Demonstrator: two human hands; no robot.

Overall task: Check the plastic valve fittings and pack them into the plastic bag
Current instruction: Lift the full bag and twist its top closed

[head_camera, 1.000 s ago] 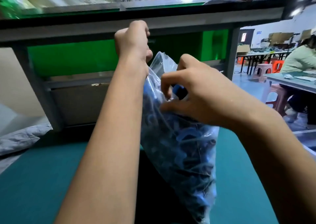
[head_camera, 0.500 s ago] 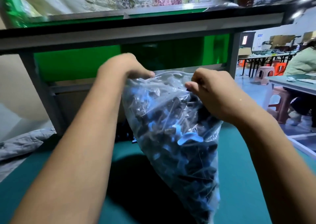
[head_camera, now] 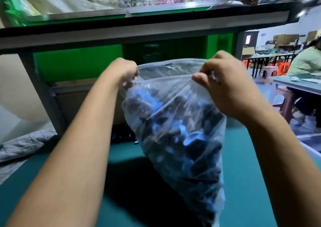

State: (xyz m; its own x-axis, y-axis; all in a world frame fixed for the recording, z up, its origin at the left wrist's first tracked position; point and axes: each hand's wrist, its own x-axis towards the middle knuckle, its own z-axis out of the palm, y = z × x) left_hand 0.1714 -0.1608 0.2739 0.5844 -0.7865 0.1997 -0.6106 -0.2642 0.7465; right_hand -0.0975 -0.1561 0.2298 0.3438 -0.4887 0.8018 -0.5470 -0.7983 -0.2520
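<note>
Both hands, left hand [head_camera: 124, 70] and right hand [head_camera: 224, 77], are now pinching the clear plastic bag [head_camera: 173, 131] of blue-and-black plastic valve fittings [head_camera: 182, 140], mouth stretched open toward twelve o'clock; earlier twisted shut, ready for packing.

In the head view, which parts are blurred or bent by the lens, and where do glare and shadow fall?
Head view: the shelf edge bows from wide-angle distortion; the top corners smear with motion blur; the plastic bag shows pale glare streaks near its mouth, softening the valve fittings inside; a dark shadow lies on the green table below the bag; the background person is soft.
</note>
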